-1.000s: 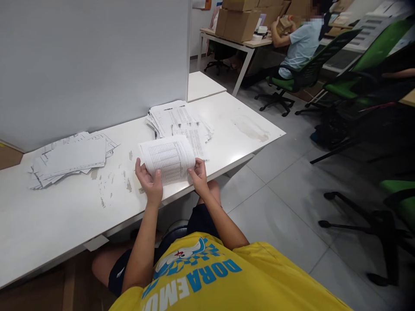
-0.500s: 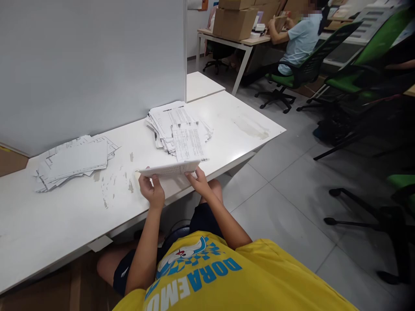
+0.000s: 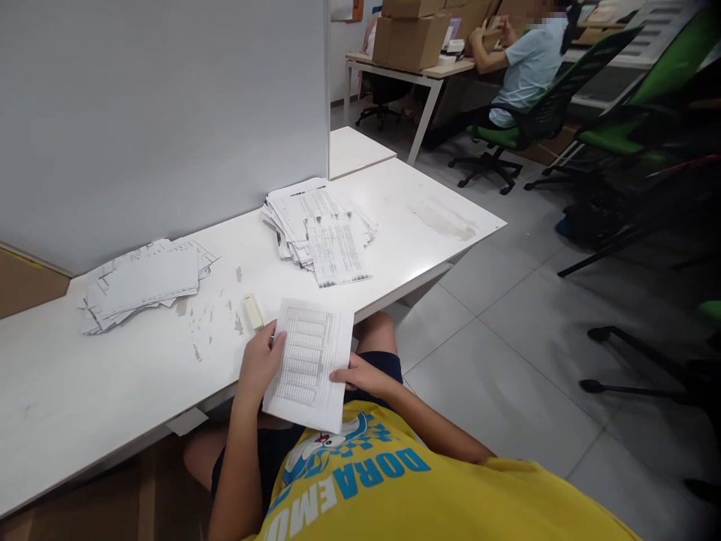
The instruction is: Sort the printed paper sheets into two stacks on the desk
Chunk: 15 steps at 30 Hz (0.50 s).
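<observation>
A stack of printed paper sheets [image 3: 309, 364] is held between my two hands over my lap, its printed face turned up toward me. My left hand [image 3: 262, 357] is closed on the left edge, thumb on top. At the right edge my right hand [image 3: 363, 374] grips it, thumb on top and fingers underneath. Just beyond my left hand a small cream-coloured block [image 3: 253, 312], perhaps a stapler, lies on the table. Farther back sits a pile of printed papers [image 3: 338, 248]. Another loose paper pile [image 3: 152, 278] lies to the left.
The white table [image 3: 417, 218] has worn grey patches and ends at a corner on the right. A grey partition [image 3: 169, 113] rises along its back. Beyond, a person [image 3: 532, 75] sits on a green chair near cardboard boxes [image 3: 408, 41]. More chairs stand right.
The paper stack has swung from edge-on above the table to lying face up, closer to my body. Both hands moved back with it. The cream block has come into view.
</observation>
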Tool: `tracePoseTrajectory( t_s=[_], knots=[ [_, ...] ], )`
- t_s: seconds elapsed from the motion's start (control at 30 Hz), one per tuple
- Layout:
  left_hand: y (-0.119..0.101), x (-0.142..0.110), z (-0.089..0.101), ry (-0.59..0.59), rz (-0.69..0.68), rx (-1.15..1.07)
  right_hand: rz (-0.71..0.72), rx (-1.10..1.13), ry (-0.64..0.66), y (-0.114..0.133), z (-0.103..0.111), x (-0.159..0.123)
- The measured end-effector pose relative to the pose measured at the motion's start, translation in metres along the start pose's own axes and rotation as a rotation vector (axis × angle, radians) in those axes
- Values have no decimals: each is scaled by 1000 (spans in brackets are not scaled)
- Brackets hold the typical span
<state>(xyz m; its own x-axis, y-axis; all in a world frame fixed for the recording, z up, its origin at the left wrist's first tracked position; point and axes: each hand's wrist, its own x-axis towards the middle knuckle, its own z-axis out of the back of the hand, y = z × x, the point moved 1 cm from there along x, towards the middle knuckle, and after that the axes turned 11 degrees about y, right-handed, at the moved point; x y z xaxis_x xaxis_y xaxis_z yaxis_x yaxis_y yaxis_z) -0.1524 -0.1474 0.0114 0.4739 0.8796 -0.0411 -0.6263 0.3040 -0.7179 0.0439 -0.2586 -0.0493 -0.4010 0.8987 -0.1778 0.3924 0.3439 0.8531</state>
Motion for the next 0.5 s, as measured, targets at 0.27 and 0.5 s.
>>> tracePoseTrajectory(
  t_s=[0.27, 0.5],
  knots=[
    [54, 38, 44, -333, -202, 189, 147, 134, -386, -23, -15, 16],
    [87, 52, 42, -193, -176, 75, 234, 249, -479, -39, -41, 34]
  ],
)
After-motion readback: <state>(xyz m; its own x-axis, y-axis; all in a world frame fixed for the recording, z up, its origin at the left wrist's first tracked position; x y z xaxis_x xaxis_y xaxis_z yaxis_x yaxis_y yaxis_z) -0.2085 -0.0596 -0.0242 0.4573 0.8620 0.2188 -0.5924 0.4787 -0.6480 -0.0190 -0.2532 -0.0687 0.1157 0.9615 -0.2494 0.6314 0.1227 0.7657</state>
